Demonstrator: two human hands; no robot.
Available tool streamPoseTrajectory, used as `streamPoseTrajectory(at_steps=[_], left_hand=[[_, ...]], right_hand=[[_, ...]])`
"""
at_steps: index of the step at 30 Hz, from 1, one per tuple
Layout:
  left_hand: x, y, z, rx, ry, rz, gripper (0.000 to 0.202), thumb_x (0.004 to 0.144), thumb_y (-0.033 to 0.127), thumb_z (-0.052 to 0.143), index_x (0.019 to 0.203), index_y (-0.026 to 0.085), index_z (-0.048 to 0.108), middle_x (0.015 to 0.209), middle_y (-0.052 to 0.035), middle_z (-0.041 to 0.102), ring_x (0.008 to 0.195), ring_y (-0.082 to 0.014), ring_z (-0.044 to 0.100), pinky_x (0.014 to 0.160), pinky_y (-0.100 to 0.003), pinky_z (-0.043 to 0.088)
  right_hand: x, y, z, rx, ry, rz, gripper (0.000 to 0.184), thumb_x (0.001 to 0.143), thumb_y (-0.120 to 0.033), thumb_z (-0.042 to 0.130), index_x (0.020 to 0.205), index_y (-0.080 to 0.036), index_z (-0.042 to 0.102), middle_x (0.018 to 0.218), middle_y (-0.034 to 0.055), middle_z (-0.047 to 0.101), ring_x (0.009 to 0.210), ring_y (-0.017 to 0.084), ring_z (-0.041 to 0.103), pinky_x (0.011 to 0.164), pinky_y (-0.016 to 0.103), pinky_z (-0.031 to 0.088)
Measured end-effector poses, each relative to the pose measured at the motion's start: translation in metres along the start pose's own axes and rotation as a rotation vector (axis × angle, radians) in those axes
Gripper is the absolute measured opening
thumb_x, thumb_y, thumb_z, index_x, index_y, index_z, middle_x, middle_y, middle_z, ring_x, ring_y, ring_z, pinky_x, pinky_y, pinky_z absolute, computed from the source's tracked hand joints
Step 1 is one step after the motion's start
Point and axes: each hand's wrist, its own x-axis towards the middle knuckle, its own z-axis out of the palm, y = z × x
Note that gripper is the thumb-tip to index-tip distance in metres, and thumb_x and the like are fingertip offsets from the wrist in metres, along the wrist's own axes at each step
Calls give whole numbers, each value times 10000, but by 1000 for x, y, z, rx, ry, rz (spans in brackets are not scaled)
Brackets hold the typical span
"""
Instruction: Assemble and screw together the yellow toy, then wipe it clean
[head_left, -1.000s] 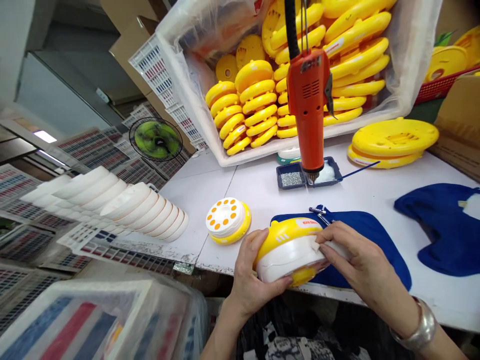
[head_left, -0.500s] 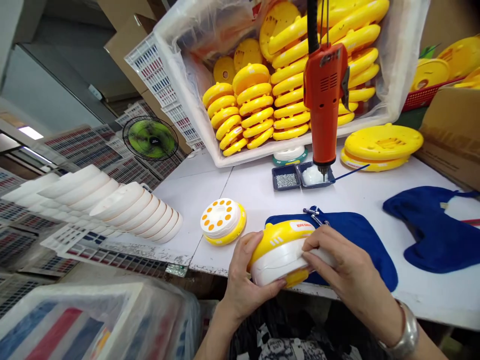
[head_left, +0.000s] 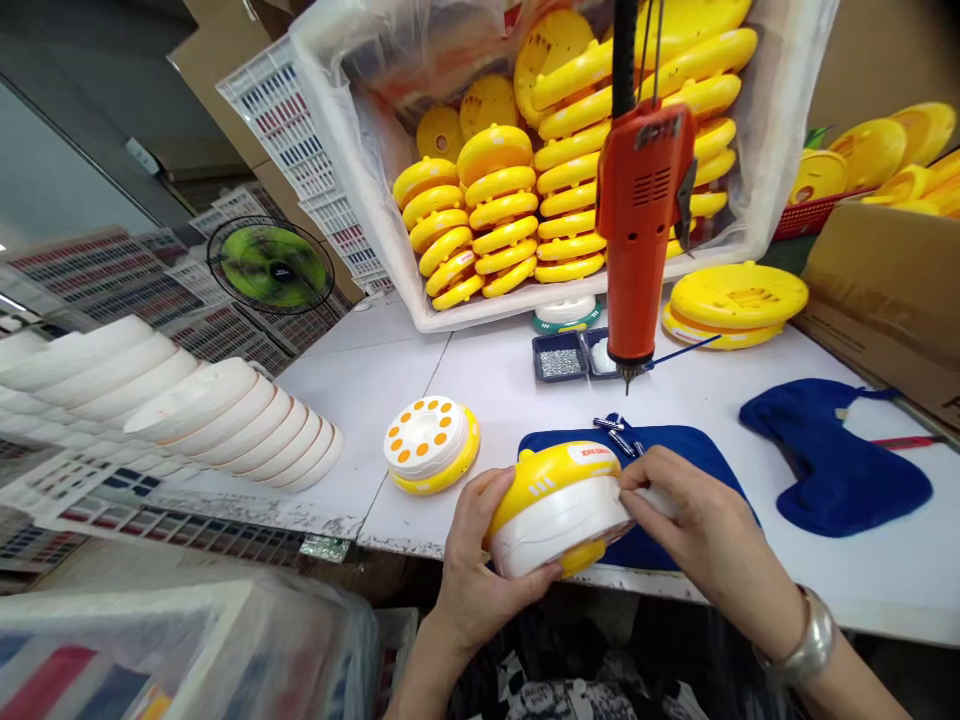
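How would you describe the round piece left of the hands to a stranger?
On the white table, find the blue cloth. Just left of it lies a round yellow-and-white piece, its white top ringed with orange dots, unlike the plain yellow stacks.

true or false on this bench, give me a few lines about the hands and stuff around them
The left hand and right hand both hold a round yellow and white plastic case. True.
The orange electric screwdriver is in the right hand. False: it hangs above the bench, held by neither hand.
The cloth under the hands is red. False: it is dark blue.
A stack of white round shells lies on its side left of the hands. True.
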Motion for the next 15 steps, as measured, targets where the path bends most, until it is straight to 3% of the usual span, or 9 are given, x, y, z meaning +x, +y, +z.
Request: streamPoseTrajectory(at_steps=[4, 8, 11, 15], left_hand=[[-1, -1, 0, 6, -17, 11, 799, 698, 255, 770, 1399, 275, 388, 1355, -79, 462, 1260, -259, 430, 1071, -433, 391], [0, 0, 0, 6, -23, 8, 788, 708, 257, 762, 1399, 276, 383, 1352, -75, 455, 1261, -249, 426, 1075, -419, 388], [1, 0, 1, 12, -27, 15, 779, 716, 255, 757, 1398, 269, 381, 1355, -79, 447, 1267, -250, 420, 1077, -420, 385], [-1, 1, 2, 30, -19, 41, 783, 717, 263, 760, 1399, 255, 377, 1350, -89, 442, 1261, -251, 423, 1069, -413, 392]], right_hand=[[-1, 7, -6, 92, 40, -8, 38, 920, -238, 543, 882, -236, 546, 863, -33, 570, 792, 108, 534, 726, 244, 405], [0, -10, -2, 138, 49, -114, 52, 922, -196, 537, 916, -247, 539, 878, -41, 564, 811, 90, 540, 733, 216, 409], [2, -19, 3, 64, -8, -131, 72, 910, -176, 538, 871, -234, 524, 869, -42, 555, 788, 91, 535, 711, 222, 397], [3, -17, 2, -86, -20, -33, 89, 890, -162, 535, 834, -223, 502, 795, -53, 536, 682, 93, 499, 627, 235, 361]])
